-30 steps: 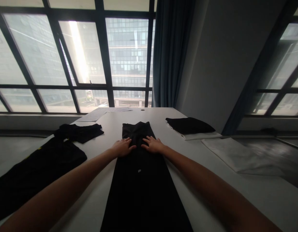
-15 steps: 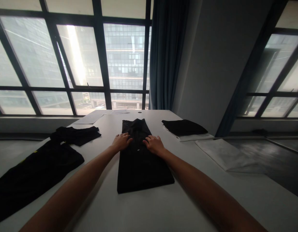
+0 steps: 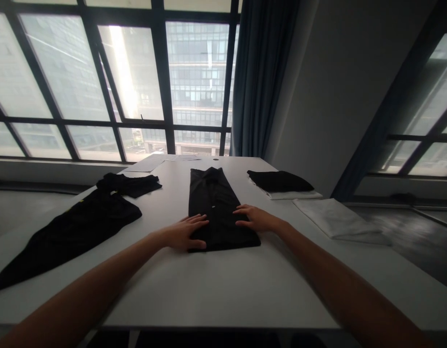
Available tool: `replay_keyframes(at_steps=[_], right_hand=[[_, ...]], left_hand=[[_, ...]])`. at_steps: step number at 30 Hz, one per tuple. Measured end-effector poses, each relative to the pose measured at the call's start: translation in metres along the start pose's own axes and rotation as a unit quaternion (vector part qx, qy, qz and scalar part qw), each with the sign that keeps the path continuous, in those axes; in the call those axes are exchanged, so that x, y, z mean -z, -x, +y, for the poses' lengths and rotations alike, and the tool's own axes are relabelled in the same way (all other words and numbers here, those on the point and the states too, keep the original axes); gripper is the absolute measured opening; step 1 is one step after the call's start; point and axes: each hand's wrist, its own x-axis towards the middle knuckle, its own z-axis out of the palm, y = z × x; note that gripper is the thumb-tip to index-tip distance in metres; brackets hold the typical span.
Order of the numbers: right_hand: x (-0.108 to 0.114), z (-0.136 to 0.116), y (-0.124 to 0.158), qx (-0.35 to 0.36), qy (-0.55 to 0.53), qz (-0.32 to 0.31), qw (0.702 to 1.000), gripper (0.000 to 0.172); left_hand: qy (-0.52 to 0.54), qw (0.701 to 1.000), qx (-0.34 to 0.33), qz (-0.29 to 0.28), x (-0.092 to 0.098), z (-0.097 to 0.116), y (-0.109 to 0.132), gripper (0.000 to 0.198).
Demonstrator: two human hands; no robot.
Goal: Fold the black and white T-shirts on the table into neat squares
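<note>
Resting unclenched, hands (image 3: pixel 180 234) on side edges of the black garment (image 3: pixel 221 229), roomy table (image 3: pixel 223 290) before its near edge.

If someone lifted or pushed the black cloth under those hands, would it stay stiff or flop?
The black cloth would probably flop when lifted, since its far end looks rumpled. Lying flat on the white table, it would more likely slide than roll if pushed.
</note>
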Motion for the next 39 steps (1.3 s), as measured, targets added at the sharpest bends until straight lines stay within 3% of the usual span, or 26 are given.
replay_keyframes(at_steps=[4,9,15,20,24,29,31,33,36,37,39], right_hand=[[0.007,0.005,0.009,-0.007,-0.022,-0.039,0.999,0.044],[0.014,0.022,0.014,-0.017,-0.023,-0.025,0.999,0.06],[0.011,0.019,0.012,0.048,-0.07,-0.029,0.996,0.04],[0.012,0.013,0.011,0.098,-0.117,0.009,0.988,0.021],[0.023,0.007,0.017,0.098,-0.146,-0.004,0.984,0.022],[0.039,-0.003,0.027,0.101,-0.196,-0.126,0.967,0.024],[0.041,-0.004,0.025,0.105,-0.263,-0.139,0.949,0.028],[0.037,-0.003,0.019,0.079,-0.338,-0.063,0.936,0.034],[0.025,0.001,0.006,-0.027,-0.385,0.1,0.917,0.042],[0.02,0.002,0.002,-0.068,-0.383,0.122,0.913,0.047],[0.011,0.004,-0.002,-0.129,-0.372,0.113,0.912,0.06]], left_hand=[[0.041,0.998,-0.04,-0.032,0.005,0.003,0.012,0.097],[0.1,0.993,-0.042,-0.049,0.025,-0.024,0.023,0.085],[0.058,0.996,-0.01,0.072,0.022,-0.043,0.021,0.032],[0.024,0.99,-0.059,0.124,0.018,-0.035,0.013,0.022],[0.083,0.987,-0.089,0.101,0.032,-0.029,0.022,0.022],[0.201,0.974,-0.1,0.025,0.051,-0.02,0.037,0.027],[0.286,0.953,-0.093,0.02,0.052,-0.022,0.035,0.033],[0.376,0.92,-0.06,0.091,0.047,-0.028,0.027,0.043],[0.433,0.863,0.057,0.253,0.033,-0.043,0.011,0.058],[0.43,0.854,0.1,0.276,0.028,-0.048,0.007,0.062],[0.401,0.861,0.159,0.267,0.019,-0.055,0.002,0.068]])
